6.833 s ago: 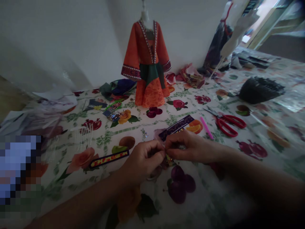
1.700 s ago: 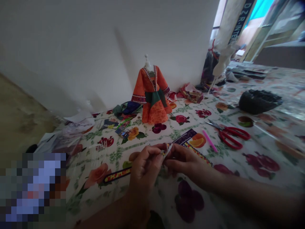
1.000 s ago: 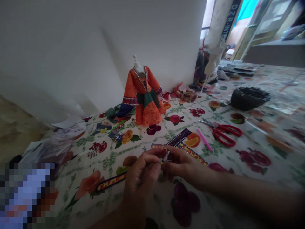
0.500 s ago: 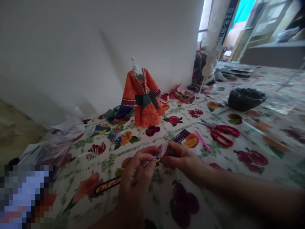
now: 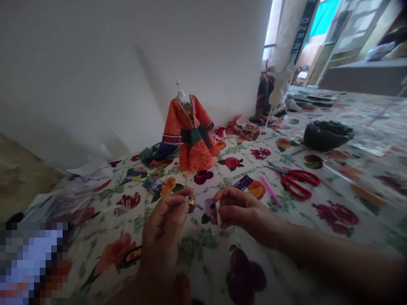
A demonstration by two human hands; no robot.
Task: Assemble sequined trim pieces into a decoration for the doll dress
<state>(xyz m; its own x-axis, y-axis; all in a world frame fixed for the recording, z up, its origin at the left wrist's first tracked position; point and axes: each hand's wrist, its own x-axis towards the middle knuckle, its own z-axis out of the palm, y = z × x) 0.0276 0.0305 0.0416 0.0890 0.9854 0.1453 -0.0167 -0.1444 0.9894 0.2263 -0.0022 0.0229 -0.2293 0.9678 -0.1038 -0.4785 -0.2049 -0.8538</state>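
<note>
A small multicoloured piece [image 5: 192,204] is pinched between the thumb and fingers of my left hand [image 5: 167,218]. To its right, my right hand [image 5: 237,207] grips a thin pale strip [image 5: 218,212], which hangs from the fingertips. A gap separates the two hands. Partly covered by my left wrist, a dark band with a yellow and red pattern [image 5: 132,254] lies on the flowered tablecloth [image 5: 203,264]. Behind the hands stands a small dress form in an orange and green dress [image 5: 193,135].
Red-handled scissors [image 5: 297,180], a pink stick [image 5: 270,190] and a dark dotted strip [image 5: 243,182] lie to the right. Farther back are a black bowl-shaped container [image 5: 327,134] and a bare mannequin [image 5: 277,89]. Fabric scraps [image 5: 159,152] lie near the wall.
My hands have moved apart, my left hand to the left with the multicoloured piece. The pale strip is now in my right hand alone.
</note>
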